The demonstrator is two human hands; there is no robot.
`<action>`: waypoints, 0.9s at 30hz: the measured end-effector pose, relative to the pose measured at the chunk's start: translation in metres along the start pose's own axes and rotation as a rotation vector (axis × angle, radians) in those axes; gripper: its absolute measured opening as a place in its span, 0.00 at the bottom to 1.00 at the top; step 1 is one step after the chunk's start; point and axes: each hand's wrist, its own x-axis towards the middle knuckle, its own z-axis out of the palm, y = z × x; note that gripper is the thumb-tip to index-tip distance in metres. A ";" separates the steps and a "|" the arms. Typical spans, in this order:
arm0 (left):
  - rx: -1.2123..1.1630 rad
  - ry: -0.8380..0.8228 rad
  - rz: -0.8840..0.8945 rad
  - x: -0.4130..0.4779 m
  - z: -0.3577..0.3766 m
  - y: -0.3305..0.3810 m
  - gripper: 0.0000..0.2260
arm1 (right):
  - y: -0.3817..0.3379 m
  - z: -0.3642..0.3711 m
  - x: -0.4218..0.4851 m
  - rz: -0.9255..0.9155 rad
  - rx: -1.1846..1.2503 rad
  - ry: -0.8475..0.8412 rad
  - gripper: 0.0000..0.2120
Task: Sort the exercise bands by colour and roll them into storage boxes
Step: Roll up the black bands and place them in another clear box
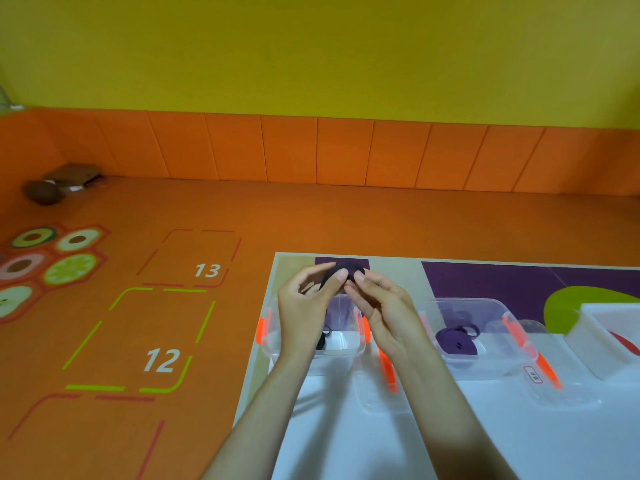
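Black and rolled up, an exercise band (347,270) is pinched between the thumbs and fingertips of both hands. The left hand (304,308) and right hand (386,308) meet just above a clear storage box (268,346) with orange latches. Just to its right, a second clear box (500,311) holds purple bands (457,342). Both boxes stand on a white table (346,445).

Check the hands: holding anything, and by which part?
Left hand and right hand together pinch a dark rolled band by its near rim, one on each side.
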 end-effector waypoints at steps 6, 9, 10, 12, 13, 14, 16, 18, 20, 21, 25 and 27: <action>-0.014 -0.042 0.019 0.006 -0.002 0.014 0.06 | 0.006 0.000 -0.007 -0.103 0.012 -0.043 0.12; 0.092 -0.094 0.116 0.015 -0.003 0.027 0.05 | -0.005 -0.002 -0.013 -0.275 -0.361 -0.124 0.14; 0.124 -0.118 0.147 0.017 -0.003 0.032 0.05 | -0.012 -0.001 -0.013 -0.351 -0.511 -0.128 0.12; 0.186 -0.165 0.203 0.022 -0.003 0.041 0.06 | -0.031 0.002 -0.012 -0.467 -0.793 -0.142 0.08; 0.212 -0.186 0.230 0.023 -0.002 0.046 0.06 | -0.040 0.005 -0.012 -0.495 -0.887 -0.154 0.07; 0.229 -0.204 0.255 0.024 0.000 0.049 0.06 | -0.047 0.007 -0.011 -0.507 -0.928 -0.165 0.08; 0.225 -0.207 0.296 0.026 0.004 0.054 0.07 | -0.054 0.012 -0.011 -0.514 -0.891 -0.170 0.10; 0.196 -0.179 0.290 0.027 0.009 0.056 0.07 | -0.053 0.014 -0.009 -0.542 -0.819 -0.134 0.12; 0.153 -0.138 0.234 0.024 0.013 0.055 0.09 | -0.046 0.014 -0.007 -0.579 -0.727 -0.061 0.12; 0.132 -0.107 0.203 0.021 0.015 0.053 0.10 | -0.041 0.015 -0.006 -0.590 -0.672 -0.022 0.12; 0.088 -0.034 0.186 0.007 0.018 0.039 0.08 | -0.017 0.017 -0.010 -0.552 -0.420 0.016 0.16; 0.059 -0.049 0.150 0.006 0.013 0.033 0.08 | -0.005 0.014 -0.010 -0.528 -0.395 0.006 0.15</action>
